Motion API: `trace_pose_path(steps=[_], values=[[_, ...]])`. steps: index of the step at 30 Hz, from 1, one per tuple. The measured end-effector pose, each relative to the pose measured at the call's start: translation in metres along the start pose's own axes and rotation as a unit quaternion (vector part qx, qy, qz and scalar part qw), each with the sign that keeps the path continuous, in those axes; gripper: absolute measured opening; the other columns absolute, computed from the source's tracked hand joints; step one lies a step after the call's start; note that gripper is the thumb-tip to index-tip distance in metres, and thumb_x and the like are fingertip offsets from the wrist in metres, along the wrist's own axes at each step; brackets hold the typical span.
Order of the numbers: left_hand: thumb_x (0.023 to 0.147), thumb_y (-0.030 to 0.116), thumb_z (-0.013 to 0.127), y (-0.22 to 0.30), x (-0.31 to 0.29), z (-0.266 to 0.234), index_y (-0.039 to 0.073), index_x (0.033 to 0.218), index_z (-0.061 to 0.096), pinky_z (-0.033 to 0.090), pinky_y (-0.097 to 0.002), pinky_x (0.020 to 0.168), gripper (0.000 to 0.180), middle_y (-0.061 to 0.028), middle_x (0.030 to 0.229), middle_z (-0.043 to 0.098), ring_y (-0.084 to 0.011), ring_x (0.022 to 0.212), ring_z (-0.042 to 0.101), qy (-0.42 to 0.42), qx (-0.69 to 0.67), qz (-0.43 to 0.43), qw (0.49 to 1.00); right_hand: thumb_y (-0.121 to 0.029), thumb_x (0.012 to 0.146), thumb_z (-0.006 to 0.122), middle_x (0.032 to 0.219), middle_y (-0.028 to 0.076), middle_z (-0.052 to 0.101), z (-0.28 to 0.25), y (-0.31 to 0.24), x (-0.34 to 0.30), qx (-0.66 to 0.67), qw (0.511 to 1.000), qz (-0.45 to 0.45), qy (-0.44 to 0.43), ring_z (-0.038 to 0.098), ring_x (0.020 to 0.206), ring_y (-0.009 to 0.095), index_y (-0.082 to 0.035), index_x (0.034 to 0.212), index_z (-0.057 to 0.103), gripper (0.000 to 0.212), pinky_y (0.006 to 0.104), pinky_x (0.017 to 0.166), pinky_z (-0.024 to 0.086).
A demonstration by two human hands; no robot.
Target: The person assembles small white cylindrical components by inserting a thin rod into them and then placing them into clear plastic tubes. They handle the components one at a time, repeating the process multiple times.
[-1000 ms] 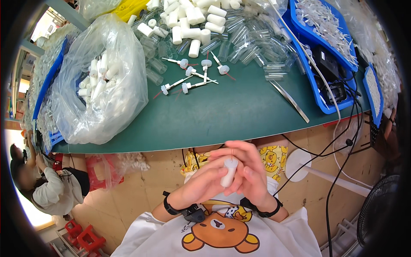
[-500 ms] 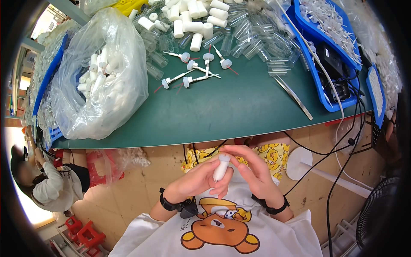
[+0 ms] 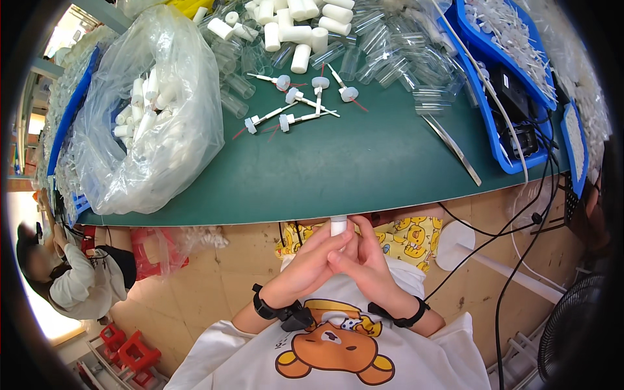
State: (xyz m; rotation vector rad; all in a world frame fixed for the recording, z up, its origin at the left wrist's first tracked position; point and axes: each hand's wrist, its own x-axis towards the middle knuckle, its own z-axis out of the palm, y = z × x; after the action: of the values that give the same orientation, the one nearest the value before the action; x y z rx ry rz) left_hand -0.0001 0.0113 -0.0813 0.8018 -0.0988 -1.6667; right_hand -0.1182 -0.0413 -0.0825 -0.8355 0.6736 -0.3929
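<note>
Close in front of me, at the table's near edge, a white foam cylinder (image 3: 338,228) with a greyish cap stands out from between my two hands. My left hand (image 3: 311,265) is closed around its lower part. Pressed against the left, my right hand (image 3: 369,259) has its fingers bent over the cylinder's other side, and the thumbs meet below it. The cylinder's lower end is hidden by the fingers. On the green table (image 3: 305,169) lie several thin white stems (image 3: 300,119) with grey caps and red wires.
A clear plastic bag (image 3: 185,156) of white cylinders stands at left. White cylinders (image 3: 296,34) and clear tubes (image 3: 390,58) are heaped at the back. Tweezers (image 3: 453,151) lie at right, beside a blue tray (image 3: 497,140) with cables. A person (image 3: 78,279) sits at far left.
My hands have come together and moved forward to the table edge. The cylinder went from tilted in loosely spread fingers to enclosed between both hands, its cap end forward.
</note>
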Motion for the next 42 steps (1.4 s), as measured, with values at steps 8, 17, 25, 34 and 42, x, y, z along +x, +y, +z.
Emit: trace_pose_path(steps=[8,17,25,34,42], values=[[0.1,0.024,0.047,-0.001,0.001,-0.001,0.008,0.094,0.048,0.035,-0.0237,0.064,0.018,0.0035,0.073,0.042,-0.0079,0.068,0.039,0.042,0.077,0.002,0.996,-0.003,0.082,0.068,0.114,0.009,0.058,0.007,0.001,0.009,0.015,1.0,0.009,0.007,0.056,0.107,0.016,0.0,0.123,0.046,0.047,0.031,0.093,0.045],[0.099,0.022,0.048,0.004,-0.003,0.001,0.008,0.09,0.049,0.038,-0.0243,0.069,0.016,0.003,0.077,0.046,-0.0082,0.074,0.043,0.092,0.115,-0.027,0.989,-0.014,0.079,0.076,0.097,0.005,0.056,0.021,0.007,0.014,0.068,0.994,0.025,0.08,0.055,0.089,0.01,0.001,0.109,0.052,0.042,0.0264,0.078,0.048],[0.099,0.022,0.049,0.001,-0.003,0.005,0.008,0.09,0.05,0.039,-0.0245,0.069,0.016,0.0031,0.079,0.047,-0.0071,0.076,0.044,0.07,0.078,-0.01,0.994,-0.005,0.086,0.063,0.108,0.016,0.062,0.014,-0.003,0.01,0.065,0.994,0.074,0.049,0.062,0.098,0.023,0.003,0.116,0.049,0.035,0.0353,0.091,0.049],[0.099,0.023,0.049,-0.027,0.008,0.028,0.008,0.093,0.05,0.04,-0.0246,0.068,0.016,0.003,0.081,0.049,-0.0072,0.075,0.046,0.13,-0.036,0.089,0.987,-0.012,0.083,0.07,0.09,0.001,0.06,-0.006,-0.04,0.017,0.032,0.987,0.16,-0.003,0.055,0.077,0.005,0.001,0.114,0.055,0.037,0.0197,0.061,0.042],[0.098,0.019,0.052,-0.008,-0.003,0.013,0.007,0.1,0.053,0.037,-0.0214,0.062,0.013,0.0032,0.077,0.048,-0.0053,0.07,0.044,0.116,0.027,0.05,0.992,-0.007,0.087,0.066,0.116,0.006,0.054,0.005,-0.015,0.008,0.017,0.996,0.088,-0.013,0.053,0.108,0.011,-0.002,0.129,0.042,0.05,0.0278,0.091,0.045]])
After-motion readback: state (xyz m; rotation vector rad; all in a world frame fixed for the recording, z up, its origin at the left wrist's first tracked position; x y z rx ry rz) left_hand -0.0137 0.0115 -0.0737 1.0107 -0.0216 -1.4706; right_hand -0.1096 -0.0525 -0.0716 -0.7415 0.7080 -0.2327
